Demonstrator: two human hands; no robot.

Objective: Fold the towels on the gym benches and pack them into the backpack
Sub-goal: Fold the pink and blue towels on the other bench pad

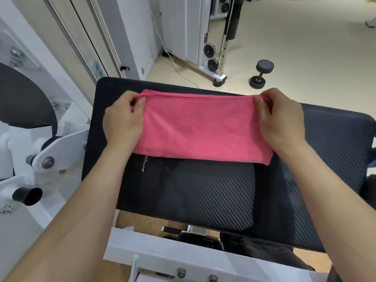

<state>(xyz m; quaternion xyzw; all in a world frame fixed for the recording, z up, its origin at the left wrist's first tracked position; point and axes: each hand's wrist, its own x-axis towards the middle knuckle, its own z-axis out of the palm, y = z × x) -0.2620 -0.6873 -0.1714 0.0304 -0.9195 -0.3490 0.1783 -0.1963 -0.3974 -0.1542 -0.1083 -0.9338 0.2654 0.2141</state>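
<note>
A pink towel (201, 127) lies folded into a wide band across the far half of a black padded gym bench (213, 192). My left hand (124, 119) pinches the towel's far left corner between thumb and fingers. My right hand (282, 121) pinches the far right corner the same way. Several layered edges show along the towel's far side. A short white thread hangs from the towel's near edge at the left. No backpack shows in the head view.
A black dumbbell (260, 73) lies on the beige floor beyond the bench. A white cable machine (211, 58) with pulleys stands at the back. White machine frames and a black pad (24, 98) crowd the left side. A white cord trails across the floor.
</note>
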